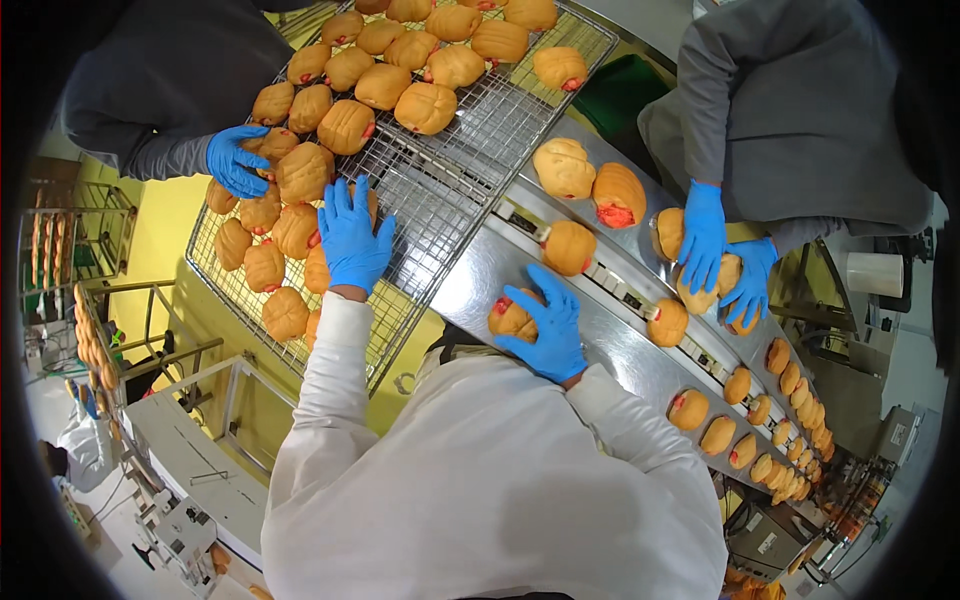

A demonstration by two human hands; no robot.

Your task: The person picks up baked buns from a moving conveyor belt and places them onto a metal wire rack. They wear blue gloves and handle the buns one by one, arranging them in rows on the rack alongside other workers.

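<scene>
Bun [510, 320] and right hand [548, 328] are what catch my eye: it sits on the steel table [465, 283] at about 10 o'clock from the palm, just inside the curve of the blue glove. Fingers bend over its far side and the thumb lies along the near side, so I'd call it lightly pinched between them, though the glove covers much of that contact. Its long axis seems to run from 10 o'clock to 4, judging by the filled end, but too much is covered to be sure. Right is plainly the nearer hand; the left hand [352, 245] is well apart, at 10 o'clock from it, over the wire rack [421, 240]. Those left fingers are fanned, thumb out toward 2 o'clock, with another bun [372, 203] peeking out beside them; whether they press on it, I can't tell. As for looks, the one at the right hand is golden brown and rounded, with bright red filling showing at its 10 o'clock end. Just past the fingertips, near 1 o'clock, a plumper roll [569, 248] rests by the slot [610, 281].
</scene>
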